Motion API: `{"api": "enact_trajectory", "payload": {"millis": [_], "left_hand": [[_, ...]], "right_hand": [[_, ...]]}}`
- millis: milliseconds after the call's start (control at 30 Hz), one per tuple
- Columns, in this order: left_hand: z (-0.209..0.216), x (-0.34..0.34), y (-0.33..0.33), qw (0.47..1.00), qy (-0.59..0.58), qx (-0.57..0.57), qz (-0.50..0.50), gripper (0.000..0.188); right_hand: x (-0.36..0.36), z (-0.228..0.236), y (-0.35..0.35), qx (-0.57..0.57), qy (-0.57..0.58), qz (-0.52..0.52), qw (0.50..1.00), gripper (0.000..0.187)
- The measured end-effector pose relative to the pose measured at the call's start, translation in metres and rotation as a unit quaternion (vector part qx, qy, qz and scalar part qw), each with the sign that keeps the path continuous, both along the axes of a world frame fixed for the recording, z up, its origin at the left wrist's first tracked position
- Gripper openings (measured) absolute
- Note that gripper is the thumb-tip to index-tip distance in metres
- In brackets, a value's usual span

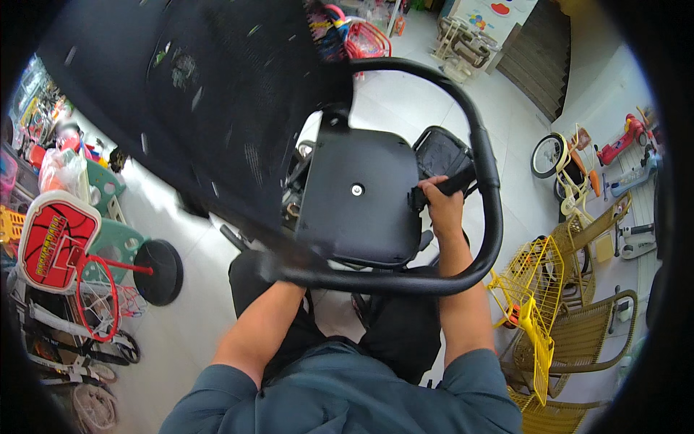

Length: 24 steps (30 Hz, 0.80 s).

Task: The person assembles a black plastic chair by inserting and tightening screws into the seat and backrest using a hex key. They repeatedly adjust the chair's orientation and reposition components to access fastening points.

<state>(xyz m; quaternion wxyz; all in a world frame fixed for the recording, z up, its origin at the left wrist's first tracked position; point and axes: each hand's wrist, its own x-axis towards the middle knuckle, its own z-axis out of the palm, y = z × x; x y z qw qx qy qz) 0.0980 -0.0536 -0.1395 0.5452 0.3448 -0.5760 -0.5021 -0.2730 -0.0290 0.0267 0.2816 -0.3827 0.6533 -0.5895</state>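
Observation:
In front of me stands what looks like a black stroller, with a flat black seat panel that has a round metal fastener in its middle. A thick curved black handlebar loops over my right forearm. My right hand is closed round a short black padded bar beside the panel's right edge. A large dark canopy covers the upper left and is smeared by motion. My left forearm reaches up under the canopy and handlebar; the left hand itself is hidden there.
A toy basketball hoop on a black round base stands at left. Rightward are a yellow wire basket, wicker chairs and a small bike. A dark staircase lies far right, near a beige folded frame.

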Motion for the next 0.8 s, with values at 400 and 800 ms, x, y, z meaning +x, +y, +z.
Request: {"api": "enact_trajectory", "payload": {"millis": [400,800], "left_hand": [[0.064,0.010,-0.049,0.996,-0.021,-0.079,-0.034,0.035],[0.058,0.033,-0.048,0.995,-0.013,-0.087,-0.039,0.034]], "right_hand": [[-0.029,-0.012,0.006,0.135,0.104,-0.082,0.982,0.060],[0.081,-0.065,0.080,0.046,-0.150,-0.027,0.987,0.040]]}}
